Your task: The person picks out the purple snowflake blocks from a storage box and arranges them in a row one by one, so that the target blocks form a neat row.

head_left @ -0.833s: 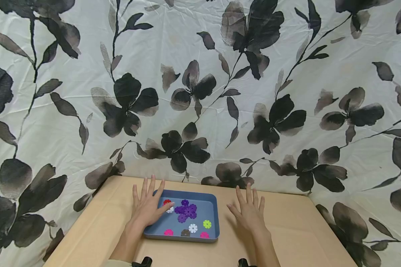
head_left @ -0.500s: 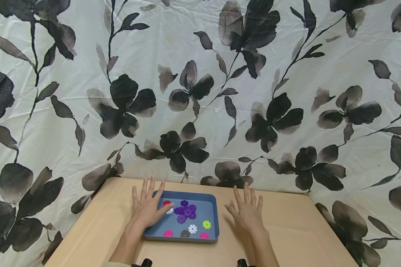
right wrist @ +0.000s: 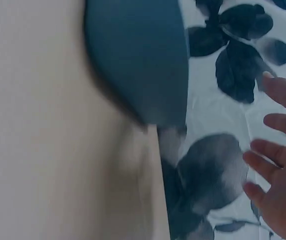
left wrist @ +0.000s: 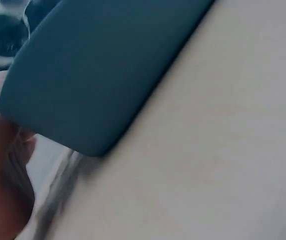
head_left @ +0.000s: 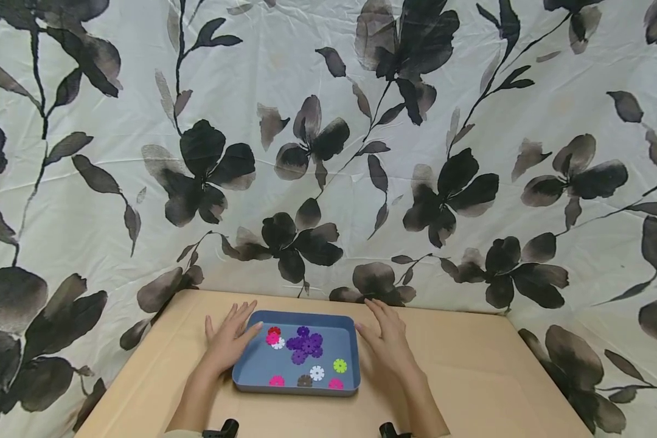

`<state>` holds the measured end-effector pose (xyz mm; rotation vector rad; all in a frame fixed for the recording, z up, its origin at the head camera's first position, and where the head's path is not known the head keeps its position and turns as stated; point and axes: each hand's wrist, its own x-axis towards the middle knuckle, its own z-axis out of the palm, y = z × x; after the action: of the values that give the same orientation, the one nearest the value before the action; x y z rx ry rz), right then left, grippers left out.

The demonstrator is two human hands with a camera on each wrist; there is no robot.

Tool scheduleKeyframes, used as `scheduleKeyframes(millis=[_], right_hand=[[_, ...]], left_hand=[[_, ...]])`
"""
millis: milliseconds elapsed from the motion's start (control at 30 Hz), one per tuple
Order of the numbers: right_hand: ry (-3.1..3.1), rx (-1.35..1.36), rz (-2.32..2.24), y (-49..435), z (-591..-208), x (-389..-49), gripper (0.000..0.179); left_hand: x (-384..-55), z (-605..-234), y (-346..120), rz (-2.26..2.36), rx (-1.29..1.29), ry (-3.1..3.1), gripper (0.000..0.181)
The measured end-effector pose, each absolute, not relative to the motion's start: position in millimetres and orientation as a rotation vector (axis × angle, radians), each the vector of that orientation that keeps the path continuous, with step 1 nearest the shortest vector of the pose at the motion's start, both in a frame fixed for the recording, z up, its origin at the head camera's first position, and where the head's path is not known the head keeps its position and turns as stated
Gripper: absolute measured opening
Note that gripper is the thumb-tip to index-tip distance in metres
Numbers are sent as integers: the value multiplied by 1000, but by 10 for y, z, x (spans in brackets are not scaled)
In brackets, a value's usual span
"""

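Note:
A blue tray (head_left: 252, 371) lies on the tan table (head_left: 471, 377). It holds a purple cluster of flower-shaped discs (head_left: 305, 345) and loose discs: red (head_left: 274, 331), white (head_left: 317, 372), green (head_left: 339, 365) and pink (head_left: 276, 381). My left hand (head_left: 227, 340) is at the tray's left wall with fingers spread and the thumb by the rim. My right hand (head_left: 385, 339) is beside the right wall, fingers straight. Neither holds anything. The left wrist view shows the tray's outer wall (left wrist: 108, 75). In the right wrist view, spread fingers (right wrist: 277, 170) are apart from the tray (right wrist: 138, 55).
A white curtain with black flowers (head_left: 328, 152) hangs close behind the table and wraps both sides. The table top extends to the right of the tray and in front of it, with its front edge near my forearms.
My left hand slid left off the tray to its left wall. My right hand moved left and forward to the tray's right wall. The tray and discs have not moved.

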<state>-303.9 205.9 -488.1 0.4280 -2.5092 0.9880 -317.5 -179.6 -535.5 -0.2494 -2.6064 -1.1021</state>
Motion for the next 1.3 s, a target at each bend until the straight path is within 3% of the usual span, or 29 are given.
scheduleKeyframes(millis=[300,667,1300], right_hand=[[-2491,665,1296,1633,-4749,-3097,40],[-2698,873,971,1031,-4940,-3047,23],[-2789,901,687,829,-5271,-3016,17]], left_hand=[[-3225,-5489,-1817,-1437,-314,-2534,45],[-3263,-5494,-1823,-1435,-223,-2601,50],[-3257,-5501,-1827,-1457,-220,-2607,52]])
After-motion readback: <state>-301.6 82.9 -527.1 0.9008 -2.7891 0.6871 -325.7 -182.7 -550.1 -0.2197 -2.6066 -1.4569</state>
